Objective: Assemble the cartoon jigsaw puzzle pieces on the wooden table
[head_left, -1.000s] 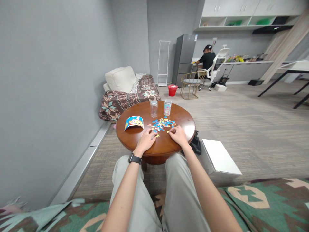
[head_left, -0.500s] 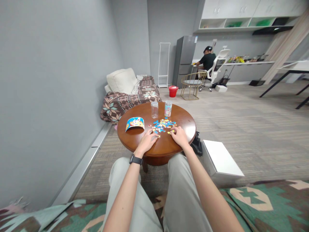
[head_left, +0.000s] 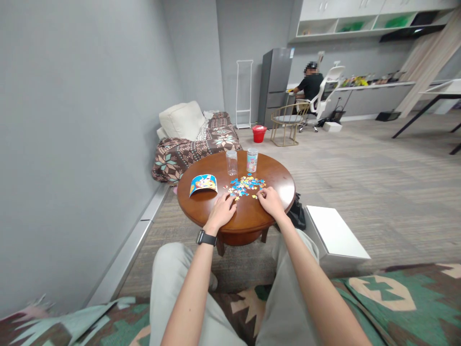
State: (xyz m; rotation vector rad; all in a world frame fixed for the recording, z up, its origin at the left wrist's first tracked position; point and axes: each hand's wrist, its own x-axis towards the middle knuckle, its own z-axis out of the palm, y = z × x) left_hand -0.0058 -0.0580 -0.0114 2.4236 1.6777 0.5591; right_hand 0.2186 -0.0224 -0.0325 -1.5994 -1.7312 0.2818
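Note:
A loose heap of small blue, yellow and pink jigsaw puzzle pieces lies on a round brown wooden table. At the near left of the heap, my left hand rests with its fingers stretched out, beside a few stray pieces. My right hand is at the heap's near right edge; its thumb and fingertips are bent together over a puzzle piece mostly hidden under them. Left of the heap stands a curved picture sheet. Behind the pieces are a clear jar and a jar with a printed label.
A white box is on the floor right of the table, with a black bag between them. A covered sofa stands behind left. Further back are a red bucket, a wire-framed chair and a seated person.
My left hand's fingers have straightened somewhat near the stray pieces. My right hand stays at the heap's right edge. My knees have spread apart, and the view has shifted slightly.

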